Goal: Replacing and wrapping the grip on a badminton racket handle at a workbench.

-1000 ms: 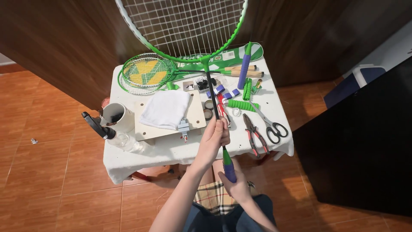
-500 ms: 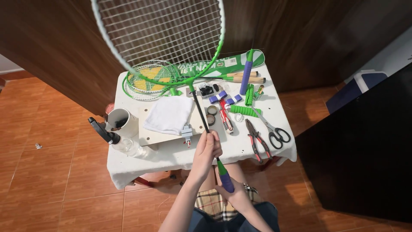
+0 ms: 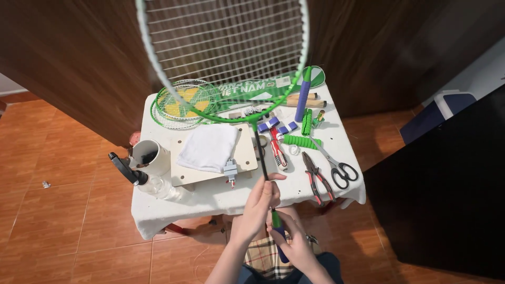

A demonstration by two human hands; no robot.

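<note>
Upright, racket head away

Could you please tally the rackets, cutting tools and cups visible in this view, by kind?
Rackets: 2, one held, one lying on the table
Scissors: 1
Pliers: 1
Cups: 1
Total: 5

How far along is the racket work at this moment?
Done: racket is strung, its head raised above the table. In hand: left hand pinches the shaft, right hand wraps the handle. Left: scissors, pliers and folded cloth lie unused.
</note>
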